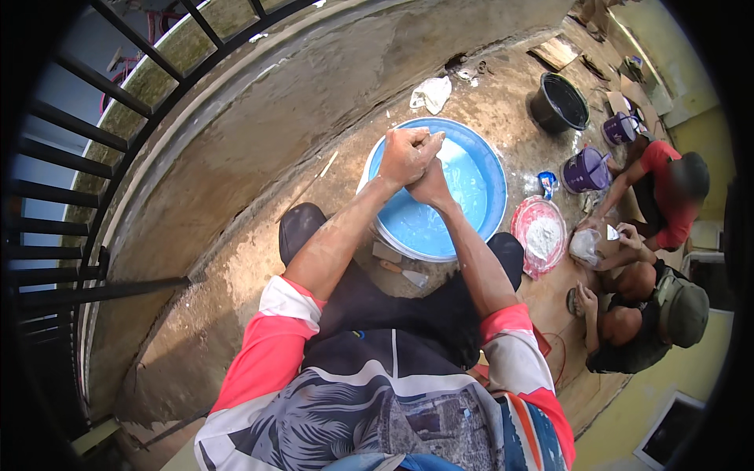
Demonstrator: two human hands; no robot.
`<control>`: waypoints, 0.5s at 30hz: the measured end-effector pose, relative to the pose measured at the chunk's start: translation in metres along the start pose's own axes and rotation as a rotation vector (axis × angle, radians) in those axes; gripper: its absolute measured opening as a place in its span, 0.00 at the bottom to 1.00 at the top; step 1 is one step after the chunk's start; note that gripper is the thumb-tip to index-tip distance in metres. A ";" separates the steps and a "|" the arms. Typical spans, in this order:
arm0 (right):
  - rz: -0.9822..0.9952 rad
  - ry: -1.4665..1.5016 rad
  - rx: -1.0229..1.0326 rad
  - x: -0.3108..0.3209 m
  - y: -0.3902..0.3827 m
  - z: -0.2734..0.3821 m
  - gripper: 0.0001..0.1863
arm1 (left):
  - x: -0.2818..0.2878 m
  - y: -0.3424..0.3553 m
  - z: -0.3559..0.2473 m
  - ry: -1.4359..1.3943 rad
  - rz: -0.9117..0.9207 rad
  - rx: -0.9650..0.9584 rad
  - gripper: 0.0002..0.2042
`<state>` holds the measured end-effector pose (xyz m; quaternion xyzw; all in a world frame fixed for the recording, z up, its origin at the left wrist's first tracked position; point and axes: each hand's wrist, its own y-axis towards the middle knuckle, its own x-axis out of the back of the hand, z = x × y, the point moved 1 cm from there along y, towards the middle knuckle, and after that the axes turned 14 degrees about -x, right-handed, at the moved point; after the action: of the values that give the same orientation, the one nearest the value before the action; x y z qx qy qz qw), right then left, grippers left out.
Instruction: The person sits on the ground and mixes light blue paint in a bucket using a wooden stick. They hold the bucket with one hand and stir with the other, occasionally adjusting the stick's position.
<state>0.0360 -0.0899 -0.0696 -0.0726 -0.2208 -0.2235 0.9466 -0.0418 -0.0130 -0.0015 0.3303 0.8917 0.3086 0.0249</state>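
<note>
— Where are the hands?
— The left hand point(403, 155) and right hand point(430, 184) are clasped together over the blue basin point(481, 169) on the floor.
— Their grip?
— Closed tight on each other; whether they hold anything, I cannot tell.

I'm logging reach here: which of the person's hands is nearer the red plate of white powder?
Right. The right hand is on the side of the red plate; the left hand, clasped against it, lies farther off, over the blue basin.
</note>
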 end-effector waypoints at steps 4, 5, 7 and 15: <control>-0.069 0.178 -0.123 -0.020 0.016 -0.005 0.08 | 0.002 0.027 0.007 0.203 0.085 0.096 0.18; -0.057 0.193 -0.137 -0.021 0.024 -0.003 0.12 | 0.004 0.038 0.003 0.244 0.122 0.066 0.17; -0.121 0.202 -0.077 -0.021 0.028 -0.006 0.19 | -0.002 0.042 -0.004 0.219 0.116 -0.127 0.17; -0.093 0.067 0.145 0.014 -0.004 -0.026 0.28 | -0.022 0.009 -0.016 0.062 0.160 -0.327 0.17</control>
<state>0.0552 -0.1053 -0.0868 0.0138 -0.2079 -0.2529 0.9448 -0.0228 -0.0295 0.0131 0.3821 0.8008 0.4604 0.0260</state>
